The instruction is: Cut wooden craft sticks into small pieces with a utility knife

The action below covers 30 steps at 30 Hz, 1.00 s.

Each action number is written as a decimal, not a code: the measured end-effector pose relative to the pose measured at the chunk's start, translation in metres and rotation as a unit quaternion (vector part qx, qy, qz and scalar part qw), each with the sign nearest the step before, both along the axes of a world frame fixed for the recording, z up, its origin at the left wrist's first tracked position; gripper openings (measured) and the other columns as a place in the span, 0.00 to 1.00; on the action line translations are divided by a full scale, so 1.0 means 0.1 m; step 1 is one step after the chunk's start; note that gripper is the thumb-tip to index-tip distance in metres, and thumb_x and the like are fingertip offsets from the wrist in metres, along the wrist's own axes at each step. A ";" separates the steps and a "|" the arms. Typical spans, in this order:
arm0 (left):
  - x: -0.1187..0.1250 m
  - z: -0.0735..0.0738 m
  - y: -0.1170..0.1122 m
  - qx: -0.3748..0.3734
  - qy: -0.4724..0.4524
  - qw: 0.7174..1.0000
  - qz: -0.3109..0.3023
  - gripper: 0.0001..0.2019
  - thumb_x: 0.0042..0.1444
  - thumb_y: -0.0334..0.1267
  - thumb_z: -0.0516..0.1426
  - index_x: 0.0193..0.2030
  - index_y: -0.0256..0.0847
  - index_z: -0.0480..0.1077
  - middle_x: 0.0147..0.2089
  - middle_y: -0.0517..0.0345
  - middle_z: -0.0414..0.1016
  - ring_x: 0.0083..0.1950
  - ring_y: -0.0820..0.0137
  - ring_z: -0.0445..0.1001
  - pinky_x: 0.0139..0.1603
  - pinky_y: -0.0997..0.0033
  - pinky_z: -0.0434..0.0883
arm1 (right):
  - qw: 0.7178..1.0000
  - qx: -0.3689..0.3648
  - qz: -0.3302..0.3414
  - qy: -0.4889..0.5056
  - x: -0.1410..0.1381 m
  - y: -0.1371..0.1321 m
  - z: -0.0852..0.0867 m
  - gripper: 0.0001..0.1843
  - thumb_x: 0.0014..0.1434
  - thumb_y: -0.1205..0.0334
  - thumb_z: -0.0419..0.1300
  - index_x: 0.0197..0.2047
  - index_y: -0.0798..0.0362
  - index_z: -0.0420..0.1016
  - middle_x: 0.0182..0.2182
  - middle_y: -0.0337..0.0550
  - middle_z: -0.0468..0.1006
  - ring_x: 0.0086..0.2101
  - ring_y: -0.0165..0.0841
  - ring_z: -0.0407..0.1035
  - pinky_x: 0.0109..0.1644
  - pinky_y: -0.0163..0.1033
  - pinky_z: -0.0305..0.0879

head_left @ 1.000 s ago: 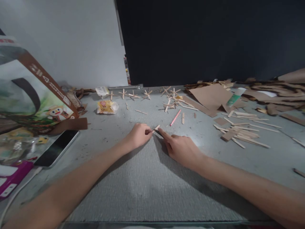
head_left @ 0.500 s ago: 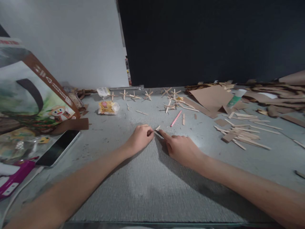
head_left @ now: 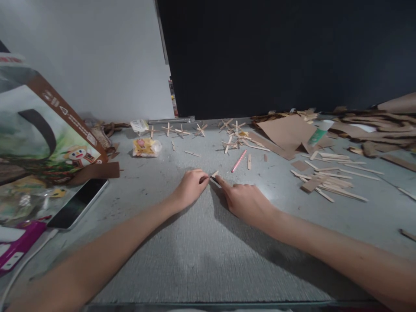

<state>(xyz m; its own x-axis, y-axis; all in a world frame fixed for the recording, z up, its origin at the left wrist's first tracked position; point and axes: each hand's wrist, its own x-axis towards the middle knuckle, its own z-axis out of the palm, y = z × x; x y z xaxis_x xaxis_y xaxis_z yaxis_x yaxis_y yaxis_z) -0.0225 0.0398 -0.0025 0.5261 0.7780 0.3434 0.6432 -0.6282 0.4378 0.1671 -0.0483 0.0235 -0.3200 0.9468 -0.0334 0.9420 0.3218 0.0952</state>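
My left hand (head_left: 190, 187) rests on the grey table (head_left: 201, 255) with its fingers curled, pinching the end of a small wooden stick (head_left: 214, 174). My right hand (head_left: 245, 200) lies just to its right, the index finger stretched out and pressing on the stick's other side, with something dark and thin under the fingertip. The other fingers of the right hand are folded. The two hands nearly touch over the stick.
Crossed stick pieces (head_left: 201, 128) and a pink pencil (head_left: 238, 160) lie behind the hands. Loose wooden sticks (head_left: 328, 180), cardboard sheets (head_left: 286, 132) and a glue tube (head_left: 320, 131) are at right. A phone (head_left: 78, 202), printed box (head_left: 42, 130) and snack packet (head_left: 146, 147) are at left.
Both hands stay on the small stick in almost the same spot; only slight shifts of the view and fingers.
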 end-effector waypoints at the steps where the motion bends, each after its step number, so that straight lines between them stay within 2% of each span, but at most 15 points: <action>1: 0.00 0.00 0.00 0.001 0.003 1.000 -0.007 0.11 0.66 0.28 0.58 0.33 0.38 0.80 0.31 0.57 0.76 0.36 0.68 0.73 0.42 0.69 0.68 | 1.000 0.000 -0.001 -0.002 -0.01 0.00 0.00 0.38 0.70 0.69 0.49 0.81 0.55 0.50 0.38 0.56 0.87 0.36 0.45 0.82 0.34 0.39 0.61; 9: 0.00 -0.01 0.00 0.000 -0.001 1.000 -0.005 0.12 0.67 0.28 0.58 0.33 0.38 0.79 0.33 0.57 0.77 0.37 0.68 0.74 0.43 0.69 0.69 | 1.000 -0.006 -0.008 0.002 0.00 0.01 0.01 0.35 0.73 0.65 0.48 0.81 0.55 0.52 0.39 0.58 0.87 0.35 0.46 0.82 0.35 0.40 0.63; 15: 0.01 -0.01 -0.03 0.007 0.001 1.000 -0.015 0.12 0.67 0.27 0.58 0.32 0.38 0.77 0.33 0.56 0.78 0.38 0.68 0.75 0.44 0.69 0.69 | 1.000 -0.003 -0.012 -0.007 -0.04 0.01 0.04 0.36 0.72 0.67 0.47 0.81 0.58 0.52 0.40 0.58 0.87 0.39 0.48 0.83 0.36 0.40 0.63; 19: 0.02 -0.01 -0.03 0.004 -0.002 1.000 -0.008 0.12 0.67 0.27 0.58 0.33 0.38 0.78 0.34 0.56 0.78 0.39 0.67 0.75 0.44 0.69 0.69 | 1.000 -0.014 -0.021 -0.015 -0.04 -0.02 0.05 0.37 0.72 0.69 0.48 0.82 0.57 0.49 0.40 0.58 0.87 0.39 0.49 0.84 0.35 0.41 0.65; 25: 0.04 -0.02 -0.02 0.007 -0.001 1.000 -0.013 0.13 0.66 0.26 0.58 0.30 0.39 0.76 0.32 0.57 0.77 0.37 0.68 0.74 0.43 0.69 0.68 | 1.000 0.010 -0.012 -0.017 -0.05 0.00 0.01 0.38 0.70 0.70 0.48 0.81 0.60 0.50 0.39 0.59 0.87 0.40 0.49 0.84 0.36 0.41 0.67; 30: 0.05 -0.03 -0.02 -0.002 -0.019 1.000 -0.007 0.12 0.66 0.26 0.59 0.30 0.38 0.76 0.31 0.58 0.76 0.36 0.68 0.73 0.41 0.69 0.66 | 0.999 -0.007 -0.025 -0.035 -0.07 -0.05 0.03 0.40 0.70 0.71 0.48 0.82 0.58 0.48 0.40 0.58 0.87 0.39 0.48 0.84 0.35 0.41 0.69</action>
<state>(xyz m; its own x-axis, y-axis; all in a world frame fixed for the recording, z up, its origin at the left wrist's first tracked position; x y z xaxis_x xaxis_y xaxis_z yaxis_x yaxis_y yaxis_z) -0.0179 0.0376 -0.0052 0.5245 0.7717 0.3597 0.6168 -0.6356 0.4642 0.1603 -0.0530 0.0262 -0.2696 0.9606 -0.0680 0.9481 0.2771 0.1562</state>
